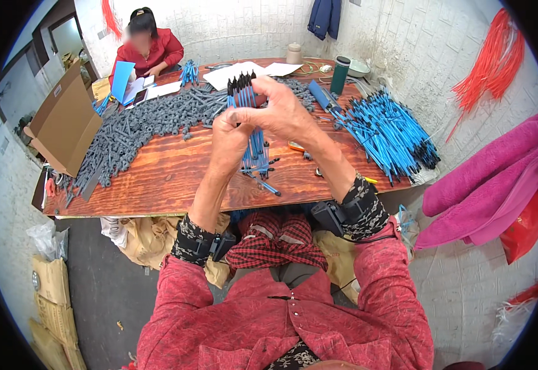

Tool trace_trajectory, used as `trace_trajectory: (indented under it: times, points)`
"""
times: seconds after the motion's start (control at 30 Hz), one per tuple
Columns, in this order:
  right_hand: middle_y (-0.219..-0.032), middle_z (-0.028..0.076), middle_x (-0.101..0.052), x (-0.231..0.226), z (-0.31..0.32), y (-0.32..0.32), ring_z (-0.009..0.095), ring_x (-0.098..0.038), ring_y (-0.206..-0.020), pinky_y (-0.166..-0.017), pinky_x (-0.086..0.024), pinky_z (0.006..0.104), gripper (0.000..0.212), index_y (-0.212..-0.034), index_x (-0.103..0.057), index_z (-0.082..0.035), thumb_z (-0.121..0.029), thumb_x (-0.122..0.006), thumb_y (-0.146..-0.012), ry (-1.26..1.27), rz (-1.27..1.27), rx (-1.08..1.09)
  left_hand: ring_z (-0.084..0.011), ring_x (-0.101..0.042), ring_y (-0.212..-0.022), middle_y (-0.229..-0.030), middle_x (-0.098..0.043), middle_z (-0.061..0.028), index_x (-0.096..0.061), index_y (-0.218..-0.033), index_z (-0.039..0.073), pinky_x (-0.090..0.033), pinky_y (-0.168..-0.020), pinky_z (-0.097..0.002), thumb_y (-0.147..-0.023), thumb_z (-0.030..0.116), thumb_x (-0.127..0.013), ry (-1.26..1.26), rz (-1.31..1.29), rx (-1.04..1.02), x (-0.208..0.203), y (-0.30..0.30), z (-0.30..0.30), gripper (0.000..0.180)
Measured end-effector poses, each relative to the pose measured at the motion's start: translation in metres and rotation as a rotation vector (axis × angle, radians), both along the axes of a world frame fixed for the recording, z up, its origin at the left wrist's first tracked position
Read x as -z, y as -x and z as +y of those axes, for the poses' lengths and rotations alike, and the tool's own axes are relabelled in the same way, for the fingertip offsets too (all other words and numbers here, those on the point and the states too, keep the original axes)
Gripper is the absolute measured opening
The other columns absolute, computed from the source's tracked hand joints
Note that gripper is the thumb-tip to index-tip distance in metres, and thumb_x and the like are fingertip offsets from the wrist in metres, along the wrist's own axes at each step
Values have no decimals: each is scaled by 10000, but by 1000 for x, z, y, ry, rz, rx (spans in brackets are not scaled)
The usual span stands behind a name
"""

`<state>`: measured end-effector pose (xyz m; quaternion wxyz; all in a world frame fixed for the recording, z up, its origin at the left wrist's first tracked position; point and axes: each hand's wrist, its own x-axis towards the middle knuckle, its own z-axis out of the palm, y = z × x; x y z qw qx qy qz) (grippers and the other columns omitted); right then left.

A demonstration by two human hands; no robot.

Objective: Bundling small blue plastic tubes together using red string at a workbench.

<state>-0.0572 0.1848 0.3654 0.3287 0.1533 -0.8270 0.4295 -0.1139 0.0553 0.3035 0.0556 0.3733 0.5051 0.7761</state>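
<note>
A bundle of slim blue pens (255,147) with pointed black ends stands nearly upright between my hands, above the wooden table (176,166). My left hand (229,139) is closed at the bundle's left side, its thumb meeting my right thumb in front. From the right, my right hand (284,114) wraps around the upper part, fingers curled just below the black tips. The fingers behind the bundle are partly hidden. Below it, a few loose pens (262,179) lie on the tabletop. A large pile of similar blue pens (383,132) rests to the right.
Grey tubular plastic pieces (139,126) cover the table's left and far side. An open cardboard box (65,120) stands at left. Beyond sits a person in red (151,52) beside papers and a blue folder (121,80). A green thermos (340,75) stands far right; pink towels (484,179) hang nearby.
</note>
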Motion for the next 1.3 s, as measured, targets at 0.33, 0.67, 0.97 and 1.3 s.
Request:
trace_trajectory:
  times: [0.33, 0.67, 0.97, 1.3]
  points:
    - [-696, 23, -536, -8, -14, 2, 121, -506, -658, -607, -434, 331, 308, -741, -633, -2, -260, -796, -782, 117, -90, 44, -92, -670, -804, -991, -701, -40, -634, -1141, -6, -548, -687, -238, -982, 91, -674, -132, -128, 144, -8, -6, -2, 191]
    - [-641, -41, -541, -12, -16, -4, 43, -475, -602, -499, -389, 271, 247, -726, -676, -47, -226, -802, -839, 365, -239, -119, -92, -685, -839, -1000, -706, -57, -623, -1180, -3, -568, -705, -239, -977, 89, -679, -162, -164, 152, -8, -3, -5, 230]
    - [-658, -45, -581, 4, -7, 3, 16, -454, -509, -418, -313, 192, 253, -922, -743, -46, -294, -790, -904, 514, -393, -296, -119, -709, -809, -1008, -712, -83, -641, -1168, -8, -604, -668, -254, -989, 130, -669, -24, -96, 227, -4, 3, -17, 228]
    - [-575, -45, -516, -2, -14, -3, 29, -475, -470, -392, -367, 219, 444, -729, -650, -60, -423, -672, -985, 445, -300, -273, -186, -741, -804, -977, -733, -117, -654, -1155, -15, -623, -726, -304, -996, 168, -662, -133, -210, 319, -6, 5, -22, 243]
